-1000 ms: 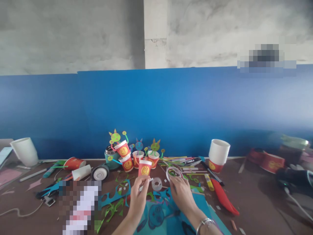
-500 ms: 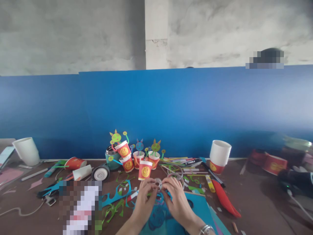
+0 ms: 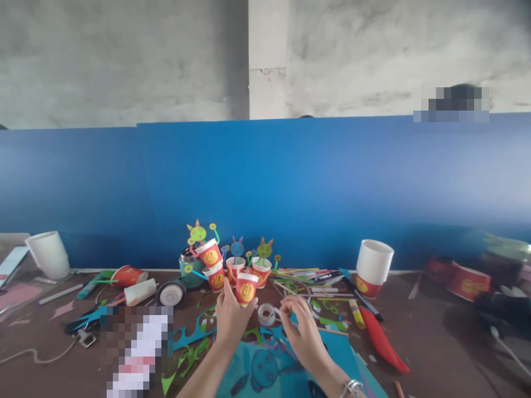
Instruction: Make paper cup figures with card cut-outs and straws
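My left hand (image 3: 234,315) is wrapped around the lower part of a red-and-white paper cup (image 3: 248,288) with a yellow emblem, thumb on the right and fingers on the left. My right hand (image 3: 301,326) is closed in a pinch beside a roll of clear tape (image 3: 266,314). A pale strip of tape (image 3: 277,314) runs from near the roll to its fingertips, though its end is hidden. Below the hands lies blue paper (image 3: 244,359) with an animal head drawing (image 3: 264,369).
Behind stand decorated cups with paper animal heads (image 3: 261,271) and a teal flask (image 3: 191,271). Cut paper scraps (image 3: 193,356) lie to the left, a pile of pens (image 3: 327,279) behind. At right are stacked cups (image 3: 374,265), a glue stick (image 3: 357,314) and a red pouch (image 3: 384,342).
My left hand has left the tape roll and moved up and left onto the paper cup. My right hand has shifted a little right, uncovering the roll and the drawing.
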Available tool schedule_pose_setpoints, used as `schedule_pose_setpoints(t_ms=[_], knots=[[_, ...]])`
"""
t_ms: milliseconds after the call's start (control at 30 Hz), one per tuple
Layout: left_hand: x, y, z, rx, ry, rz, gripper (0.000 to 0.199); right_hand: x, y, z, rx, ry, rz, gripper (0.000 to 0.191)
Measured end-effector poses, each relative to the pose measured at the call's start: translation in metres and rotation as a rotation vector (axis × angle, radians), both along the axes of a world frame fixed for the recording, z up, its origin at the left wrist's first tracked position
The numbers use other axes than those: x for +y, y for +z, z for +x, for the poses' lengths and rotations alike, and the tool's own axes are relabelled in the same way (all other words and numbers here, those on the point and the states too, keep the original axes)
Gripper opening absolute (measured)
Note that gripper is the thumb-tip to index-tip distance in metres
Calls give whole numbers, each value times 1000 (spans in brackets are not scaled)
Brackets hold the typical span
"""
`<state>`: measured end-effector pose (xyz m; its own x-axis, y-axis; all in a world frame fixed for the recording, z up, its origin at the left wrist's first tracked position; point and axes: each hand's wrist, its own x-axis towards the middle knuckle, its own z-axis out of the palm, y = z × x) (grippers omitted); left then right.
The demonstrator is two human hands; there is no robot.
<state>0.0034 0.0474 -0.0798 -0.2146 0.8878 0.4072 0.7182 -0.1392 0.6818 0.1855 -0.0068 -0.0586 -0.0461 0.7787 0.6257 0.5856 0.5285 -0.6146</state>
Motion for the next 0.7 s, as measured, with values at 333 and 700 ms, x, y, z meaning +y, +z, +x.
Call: schedule_pose_setpoints(t_ms=[333,700], knots=[[-27,0,-5,-141,-269,130,81,4,41,20,293,-9,-116,29],[-60,-4,11,-280,-589,108,79,6,43,30,364,86,-370,31]])
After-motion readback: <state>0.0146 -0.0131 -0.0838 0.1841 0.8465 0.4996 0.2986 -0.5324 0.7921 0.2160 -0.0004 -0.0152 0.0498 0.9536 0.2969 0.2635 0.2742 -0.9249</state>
